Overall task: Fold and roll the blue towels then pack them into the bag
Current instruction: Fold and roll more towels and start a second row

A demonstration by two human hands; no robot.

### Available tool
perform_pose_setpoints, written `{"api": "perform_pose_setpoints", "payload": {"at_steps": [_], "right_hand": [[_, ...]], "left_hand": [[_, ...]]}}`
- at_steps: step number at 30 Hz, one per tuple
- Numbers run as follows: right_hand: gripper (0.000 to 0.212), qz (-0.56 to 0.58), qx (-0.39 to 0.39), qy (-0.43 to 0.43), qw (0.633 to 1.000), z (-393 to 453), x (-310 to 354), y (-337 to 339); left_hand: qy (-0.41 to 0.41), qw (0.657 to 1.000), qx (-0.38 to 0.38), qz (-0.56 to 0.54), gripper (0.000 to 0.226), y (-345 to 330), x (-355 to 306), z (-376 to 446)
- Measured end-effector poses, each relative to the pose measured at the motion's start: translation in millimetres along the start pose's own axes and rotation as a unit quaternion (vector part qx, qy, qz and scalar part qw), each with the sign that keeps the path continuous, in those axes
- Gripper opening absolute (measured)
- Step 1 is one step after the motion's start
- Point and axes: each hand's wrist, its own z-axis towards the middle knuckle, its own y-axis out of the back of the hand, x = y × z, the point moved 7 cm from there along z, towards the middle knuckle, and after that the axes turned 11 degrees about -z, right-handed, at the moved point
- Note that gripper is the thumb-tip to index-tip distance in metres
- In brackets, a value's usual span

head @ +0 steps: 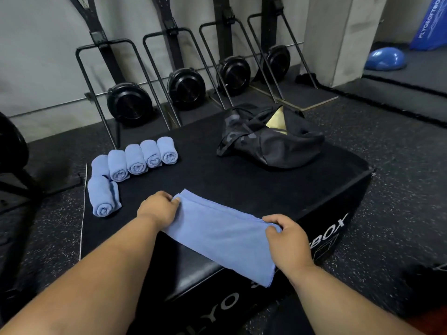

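Head camera looks down at a big black box point(242, 170) on a gym floor. A blue towel point(217, 233) lies folded at the near corner of the box, and part of it hangs over the near edge. The left hand point(158, 209) pinches the far left end of the towel with curled fingers. The right hand point(287, 240) grips the right end, with the thumb on top and the fingers curled over the fold. Both hands are closed on the towel.

Six rolled towels point(135, 160) sit by the left edge of the box. Five stand side by side in a row, touching each other, and one rolled towel point(102, 197) lies just in front of the row, nearer the person. Its loose end has come a little open. The black bag point(271, 139) rests near the far right corner, well apart from the towels. Its mouth is open and something yellow shows inside.

It looks like the folding step for this towel is in hand. Rolling has not begun. The next move probably calls for pulling the towel fully onto the box, making it flat and even, then rolling it tight from one end. No towel can be seen in the bag, so packing seems to come later
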Motion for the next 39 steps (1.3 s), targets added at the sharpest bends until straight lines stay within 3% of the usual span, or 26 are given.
{"api": "perform_pose_setpoints", "payload": {"at_steps": [5, 9, 17, 21, 33, 39], "right_hand": [[0.033, -0.038, -0.009, 0.022, 0.999, 1, 1, -2], [0.038, -0.033, -0.003, 0.036, 0.999, 2, 4, -4], [0.035, -0.004, -0.008, 0.037, 0.999, 3, 1, -1], [0.033, 0.004, -0.01, 0.029, 1.0, 5, -3, -1], [0.033, -0.015, -0.039, 0.019, 0.999, 13, -7, 1], [0.027, -0.009, -0.046, 0.022, 0.999, 14, -9, 1]], "left_hand": [[0.015, 0.996, 0.013, -0.092, 0.043, -1, 3, 7], [0.007, 0.995, 0.03, -0.093, 0.029, -4, 4, 12], [-0.039, 0.969, -0.065, -0.236, 0.017, 15, -10, 5], [-0.045, 0.952, -0.044, -0.301, 0.022, 13, -24, 11], [0.01, 0.989, -0.031, -0.141, 0.014, -17, -18, 21], [0.013, 0.999, -0.019, 0.026, 0.044, -18, -8, 13]]}}
